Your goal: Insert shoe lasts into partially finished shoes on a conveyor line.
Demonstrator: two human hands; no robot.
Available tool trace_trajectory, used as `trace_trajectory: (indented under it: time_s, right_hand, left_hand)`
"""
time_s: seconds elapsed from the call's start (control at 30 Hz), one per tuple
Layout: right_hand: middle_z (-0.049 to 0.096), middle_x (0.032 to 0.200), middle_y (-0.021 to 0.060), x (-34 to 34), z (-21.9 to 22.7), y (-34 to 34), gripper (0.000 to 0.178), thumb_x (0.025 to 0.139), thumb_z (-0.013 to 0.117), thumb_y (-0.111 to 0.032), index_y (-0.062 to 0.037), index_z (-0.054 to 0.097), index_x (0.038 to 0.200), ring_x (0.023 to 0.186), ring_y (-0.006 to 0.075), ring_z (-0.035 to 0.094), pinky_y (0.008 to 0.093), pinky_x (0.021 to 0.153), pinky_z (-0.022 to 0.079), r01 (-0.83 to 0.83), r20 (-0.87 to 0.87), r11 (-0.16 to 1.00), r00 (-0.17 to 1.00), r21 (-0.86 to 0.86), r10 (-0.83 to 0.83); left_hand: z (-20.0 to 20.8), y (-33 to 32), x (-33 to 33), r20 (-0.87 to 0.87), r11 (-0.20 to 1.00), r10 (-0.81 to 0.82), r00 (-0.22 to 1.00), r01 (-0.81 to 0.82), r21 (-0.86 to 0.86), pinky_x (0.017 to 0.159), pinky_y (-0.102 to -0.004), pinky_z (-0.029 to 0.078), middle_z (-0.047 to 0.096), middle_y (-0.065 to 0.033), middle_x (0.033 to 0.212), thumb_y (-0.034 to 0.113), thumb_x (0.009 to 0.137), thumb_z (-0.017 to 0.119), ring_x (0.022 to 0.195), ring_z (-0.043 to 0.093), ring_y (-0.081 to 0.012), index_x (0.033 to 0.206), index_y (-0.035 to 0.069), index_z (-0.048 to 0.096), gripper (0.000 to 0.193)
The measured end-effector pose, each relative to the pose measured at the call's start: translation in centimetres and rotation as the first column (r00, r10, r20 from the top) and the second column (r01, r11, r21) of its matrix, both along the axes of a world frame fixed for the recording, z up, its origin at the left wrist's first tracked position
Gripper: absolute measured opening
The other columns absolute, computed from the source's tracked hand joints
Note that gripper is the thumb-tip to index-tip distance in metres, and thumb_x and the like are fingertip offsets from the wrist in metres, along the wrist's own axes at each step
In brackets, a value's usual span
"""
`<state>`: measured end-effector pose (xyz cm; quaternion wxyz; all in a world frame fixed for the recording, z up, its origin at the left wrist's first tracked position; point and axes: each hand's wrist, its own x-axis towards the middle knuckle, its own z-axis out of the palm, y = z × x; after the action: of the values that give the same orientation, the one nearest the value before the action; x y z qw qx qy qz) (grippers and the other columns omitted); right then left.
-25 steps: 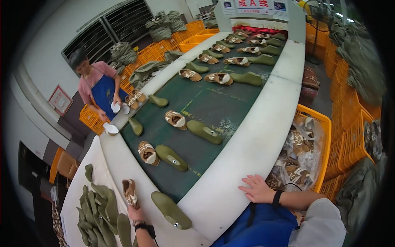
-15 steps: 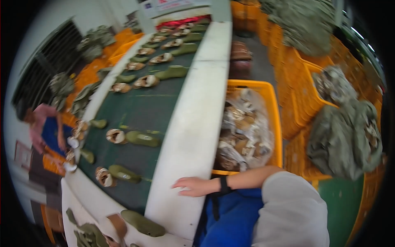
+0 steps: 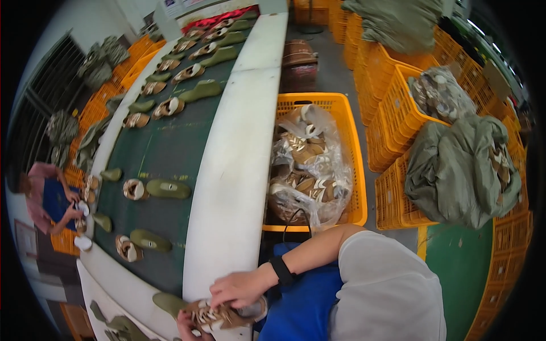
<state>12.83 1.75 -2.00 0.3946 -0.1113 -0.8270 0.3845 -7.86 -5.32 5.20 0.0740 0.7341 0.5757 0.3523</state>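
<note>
A brown and white sneaker [image 3: 219, 319] lies across the white ledge at the lower edge, under both hands. My left hand [image 3: 190, 328], partly cut off by the frame, is closed on its left end. Over the laces, my right hand [image 3: 242, 288] has curled fingers gripping the upper; a black band circles that wrist. Just behind the left hand rests a green shoe last [image 3: 168, 302], partly hidden by the shoe. On the dark green conveyor belt [image 3: 153, 153], the nearest sneaker [image 3: 128, 248] sits beside another green last [image 3: 150, 240].
A yellow crate [image 3: 355, 187] of bagged sneakers stands right of the white ledge [image 3: 227, 187]. Stacked yellow crates [image 3: 392, 131] and a green-grey cloth bundle [image 3: 449, 176] lie further right. Across the belt, a person [image 3: 48, 196] in a blue apron handles shoes. More lasts [image 3: 122, 327] lie lower left.
My right hand has gone from hovering open over the white ledge down onto the sneaker's laces. My left hand has come into view holding the shoe. The whole view has shifted.
</note>
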Motion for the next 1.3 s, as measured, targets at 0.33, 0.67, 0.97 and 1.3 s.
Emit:
trace_trajectory:
  time_s: [0.33, 0.67, 0.97, 1.3]
  right_hand:
    - [0.056, 0.081, 0.0118, -2.1, 3.5, 3.0, 0.030, 0.068, 0.065, -0.004, -0.0030, 0.058, 0.097, 0.072, 0.0286, 0.057, 0.0340, 0.063, 0.048, 0.467, -0.073, 0.884, 0.883, 0.026, -0.464]
    - [0.057, 0.086, 0.0124, -3.0, 4.8, 2.3, 0.029, 0.069, 0.059, 0.001, -0.0033, 0.055, 0.097, 0.073, 0.0290, 0.059, 0.0350, 0.064, 0.049, 0.361, 0.049, 0.920, 0.933, -0.155, -0.358]
    - [0.057, 0.086, 0.0093, -5.6, 4.3, 2.1, 0.033, 0.070, 0.061, 0.001, -0.0045, 0.055, 0.103, 0.071, 0.0201, 0.059, 0.0289, 0.060, 0.048, 0.266, -0.023, 0.962, 0.963, -0.060, -0.268]
    - [0.053, 0.091, 0.0080, -6.0, 4.6, 1.0, 0.028, 0.073, 0.063, -0.022, -0.0088, 0.056, 0.096, 0.086, 0.0271, 0.054, 0.0368, 0.069, 0.047, 0.191, -0.100, 0.942, 0.980, 0.277, -0.169]
  left_hand:
    - [-1.2, 2.1, 5.3, 0.053, 0.989, 0.146, 0.988, -0.146, -0.013, 0.095, -0.0407, 0.038, 0.044, -0.0215, 0.124, -0.001, 0.069, 0.059, 0.113, 0.045, -0.0377, 0.115, -0.002, 0.045, 0.049]
    - [-2.2, 0.9, 2.2, 0.485, 0.960, 0.281, 0.828, -0.239, -0.147, 0.087, -0.0361, 0.046, 0.057, -0.0190, 0.112, -0.008, 0.074, 0.048, 0.102, 0.058, -0.0319, 0.112, -0.002, 0.048, 0.039]
    - [-1.6, 1.5, 2.5, -0.101, 0.984, 0.179, 0.979, -0.179, 0.015, 0.085, -0.0385, 0.047, 0.049, -0.0182, 0.122, 0.000, 0.071, 0.061, 0.104, 0.054, -0.0345, 0.114, 0.003, 0.052, 0.044]
    - [-5.2, 1.5, -1.9, -0.029, 0.950, 0.295, 0.955, -0.289, 0.121, 0.074, -0.0378, 0.051, 0.062, -0.0169, 0.101, 0.006, 0.075, 0.061, 0.087, 0.062, -0.0332, 0.100, 0.003, 0.062, 0.025]
